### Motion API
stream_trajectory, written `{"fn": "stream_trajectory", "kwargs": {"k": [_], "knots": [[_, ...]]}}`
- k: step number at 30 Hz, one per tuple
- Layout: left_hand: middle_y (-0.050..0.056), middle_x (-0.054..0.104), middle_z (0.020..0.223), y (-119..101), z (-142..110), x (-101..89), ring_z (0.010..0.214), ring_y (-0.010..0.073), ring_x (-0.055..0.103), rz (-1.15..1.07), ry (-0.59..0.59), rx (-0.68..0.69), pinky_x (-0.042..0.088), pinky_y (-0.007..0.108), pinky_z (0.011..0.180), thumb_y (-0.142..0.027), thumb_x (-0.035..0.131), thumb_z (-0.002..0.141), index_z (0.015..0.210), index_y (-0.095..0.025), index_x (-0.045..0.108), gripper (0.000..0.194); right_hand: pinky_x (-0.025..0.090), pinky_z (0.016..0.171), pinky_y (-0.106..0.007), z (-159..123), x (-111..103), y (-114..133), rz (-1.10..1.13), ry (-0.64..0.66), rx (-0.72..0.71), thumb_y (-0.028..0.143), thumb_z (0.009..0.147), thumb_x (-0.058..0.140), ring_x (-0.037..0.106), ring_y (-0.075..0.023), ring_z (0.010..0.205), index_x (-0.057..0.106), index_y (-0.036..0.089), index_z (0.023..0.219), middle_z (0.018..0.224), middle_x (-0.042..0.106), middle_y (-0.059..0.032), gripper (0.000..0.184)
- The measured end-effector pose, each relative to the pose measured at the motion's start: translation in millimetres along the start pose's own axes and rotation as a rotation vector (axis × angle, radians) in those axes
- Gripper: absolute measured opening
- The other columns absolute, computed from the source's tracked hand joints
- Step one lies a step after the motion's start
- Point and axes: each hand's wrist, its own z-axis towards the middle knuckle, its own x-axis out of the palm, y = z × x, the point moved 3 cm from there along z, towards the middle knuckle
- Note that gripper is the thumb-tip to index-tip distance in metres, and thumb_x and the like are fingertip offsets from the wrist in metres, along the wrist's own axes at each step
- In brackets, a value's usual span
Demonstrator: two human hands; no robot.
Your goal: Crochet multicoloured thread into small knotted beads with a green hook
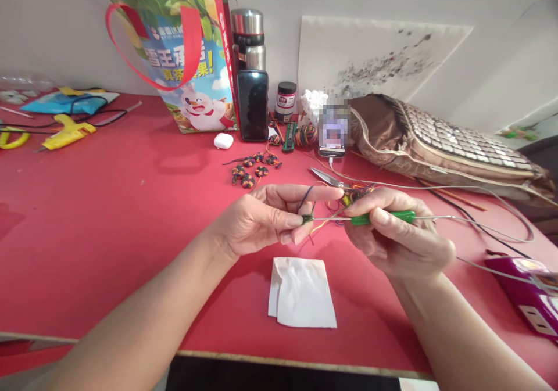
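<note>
My left hand [265,219] pinches a small dark green crochet piece [307,218] between thumb and fingers. A strand of dark yarn [306,196] runs over its outstretched index finger. In my right hand [396,231] is a crochet hook [383,218] with a green handle, its fingers wrapped round the grip. The hook's thin metal shaft points left and meets the crochet piece; its very tip is hidden there. Behind my right fingers lie a multicoloured yarn bundle [360,193], partly covered, and scissors [329,177]. Several small round multicoloured crochet pieces [248,180] rest beyond my left hand.
Folded white paper [305,292] lies on the red table [131,205] in front of me. Two phones, one dark [253,106] and one lit [333,135], stand at the back beside a shopping bag [192,60]. A yellow glue gun [67,132] is left; a purple power strip [523,286], right.
</note>
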Motion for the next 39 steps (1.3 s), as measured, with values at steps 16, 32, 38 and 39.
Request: {"fn": "stream_trajectory", "kwargs": {"k": [16, 32, 38, 39], "knots": [[0.003, 0.068, 0.069, 10, 6, 8.3, 0.063, 0.0123, 0.061, -0.109, 0.004, 0.035, 0.038, 0.026, 0.057, -0.018, 0.084, 0.081, 0.117, -0.025, 0.089, 0.037, 0.019, 0.032, -0.022, 1, 6, -7, 0.158, 0.033, 0.098, 0.039, 0.092, 0.084, 0.029, -0.0064, 0.030, 0.089, 0.026, 0.092, 0.045, 0.062, 0.0023, 0.014], [-0.001, 0.068, 0.070, 8, 7, 5.2, 0.057, 0.0076, 0.058, 0.114, -0.391, 0.254, 0.050, 0.024, 0.061, -0.017, 0.088, 0.079, 0.108, -0.020, 0.089, 0.029, 0.055, 0.054, -0.025, -6, 21, -13, -0.419, -0.193, -0.267, 0.015, 0.094, 0.079, 0.063, -0.0112, 0.059, 0.077, 0.022, 0.099, 0.079, 0.073, 0.0001, 0.010], [-0.004, 0.064, 0.066, 8, 7, 8.6, 0.057, 0.0080, 0.057, 0.172, -0.395, 0.248, 0.051, 0.024, 0.060, -0.017, 0.087, 0.081, 0.120, -0.021, 0.087, 0.040, 0.065, 0.076, -0.033, -3, 21, -13, -0.397, -0.055, -0.322, 0.019, 0.096, 0.077, 0.072, -0.0200, 0.091, 0.076, 0.024, 0.103, 0.095, 0.069, -0.0052, 0.009], [-0.004, 0.064, 0.065, 9, 7, 8.6, 0.056, 0.0076, 0.056, 0.174, -0.395, 0.245, 0.050, 0.024, 0.059, -0.016, 0.086, 0.081, 0.121, -0.022, 0.087, 0.040, 0.066, 0.076, -0.033, -3, 20, -14, -0.363, -0.038, -0.309, 0.020, 0.097, 0.077, 0.072, -0.0201, 0.091, 0.077, 0.024, 0.104, 0.096, 0.069, -0.0053, 0.008]]}}
